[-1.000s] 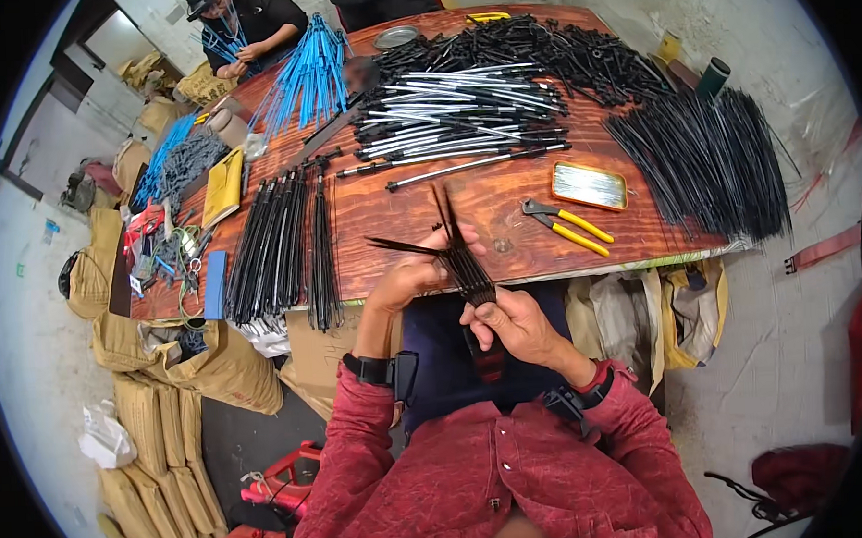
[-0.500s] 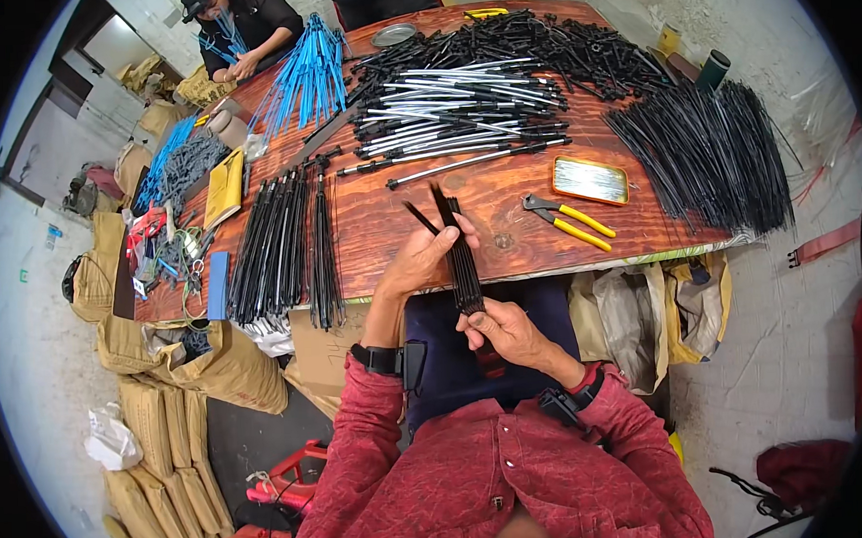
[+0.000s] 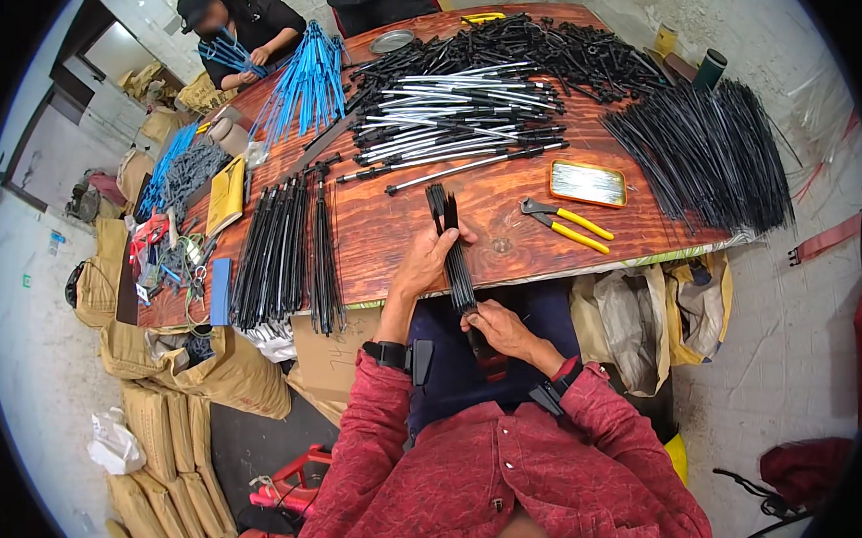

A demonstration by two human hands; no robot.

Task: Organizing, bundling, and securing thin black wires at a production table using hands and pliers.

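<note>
A bundle of thin black rods (image 3: 457, 268) stands out in front of me over the table's near edge. My left hand (image 3: 427, 260) is wrapped round its upper part. Lower down, my right hand (image 3: 504, 328) grips the same bundle near its bottom end. The rods' upper ends fan slightly apart above my left fingers. Left of my hands, more bundles of black rods (image 3: 271, 247) lie on the table with their ends past the edge. Yellow-handled pincers (image 3: 569, 226) and an orange-rimmed tin (image 3: 588, 183) of thin silvery pins lie to the right.
The wooden table (image 3: 391, 223) bears a pile of silver rods (image 3: 462, 109), a heap of black parts (image 3: 527, 48), a spread of long black strips (image 3: 700, 156) and blue pieces (image 3: 307, 82). At the far left a co-worker (image 3: 248, 32) handles blue pieces. Sacks (image 3: 621, 323) hang below the edge.
A single rod that stood apart at my left hand now lies against the bundle. The co-worker's blue pieces have tilted over.
</note>
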